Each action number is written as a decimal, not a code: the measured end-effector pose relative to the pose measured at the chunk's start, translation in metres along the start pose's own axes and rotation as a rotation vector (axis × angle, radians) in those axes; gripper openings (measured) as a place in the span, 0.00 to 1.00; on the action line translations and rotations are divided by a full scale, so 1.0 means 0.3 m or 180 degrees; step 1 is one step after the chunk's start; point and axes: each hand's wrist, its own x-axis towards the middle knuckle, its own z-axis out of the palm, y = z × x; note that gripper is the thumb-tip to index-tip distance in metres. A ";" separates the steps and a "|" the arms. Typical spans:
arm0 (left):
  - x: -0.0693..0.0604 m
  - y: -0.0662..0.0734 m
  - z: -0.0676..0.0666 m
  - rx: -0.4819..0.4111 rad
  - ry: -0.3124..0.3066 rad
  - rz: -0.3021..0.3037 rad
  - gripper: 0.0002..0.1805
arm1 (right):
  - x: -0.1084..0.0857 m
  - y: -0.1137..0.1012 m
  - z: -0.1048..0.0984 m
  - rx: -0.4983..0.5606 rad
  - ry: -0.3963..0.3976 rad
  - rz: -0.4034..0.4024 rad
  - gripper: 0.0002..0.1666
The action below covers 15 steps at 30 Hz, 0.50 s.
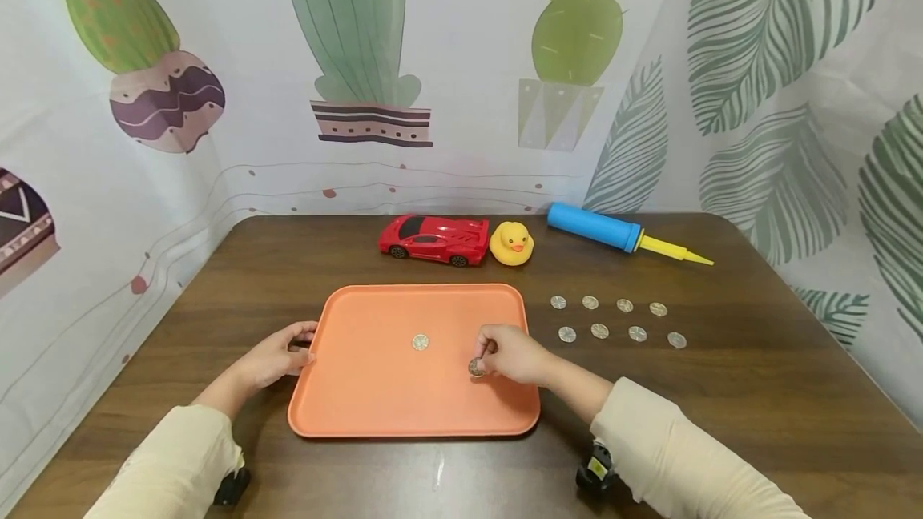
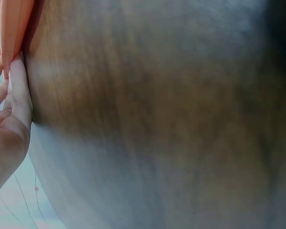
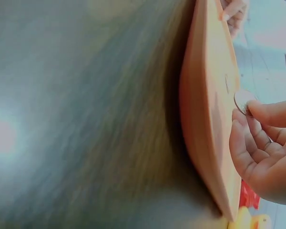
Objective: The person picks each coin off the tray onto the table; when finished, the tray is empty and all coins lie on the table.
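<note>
An orange tray (image 1: 375,407) lies on the table. At its left side my left hand (image 1: 277,355) grips the rim; in the left wrist view, the left hand (image 2: 9,129) has fingers on either side of the tray edge (image 2: 15,28). Over the tray's right part, my right hand (image 1: 515,355) pinches a silver coin (image 1: 476,367) between thumb and fingers. The pinched coin (image 3: 243,101) is tilted above the tray surface in the right wrist view. Another coin (image 1: 421,342) lies flat near the tray's middle.
Several coins (image 1: 600,331) lie in two rows right of the tray. Behind it stand a red toy car (image 1: 436,240) and a yellow rubber duck (image 1: 512,244). A blue and yellow hand pump (image 1: 594,227) lies at the back right, before a patterned cloth backdrop (image 1: 476,38).
</note>
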 end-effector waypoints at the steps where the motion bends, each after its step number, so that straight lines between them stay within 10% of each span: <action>1: 0.000 0.002 0.000 0.0004 -0.0004 -0.0004 0.30 | -0.010 0.003 -0.011 0.0083 0.0007 -0.0001 0.06; 15: -0.003 0.007 0.003 -0.0003 0.0045 -0.0025 0.31 | -0.150 0.083 -0.160 0.0177 0.0300 0.0141 0.05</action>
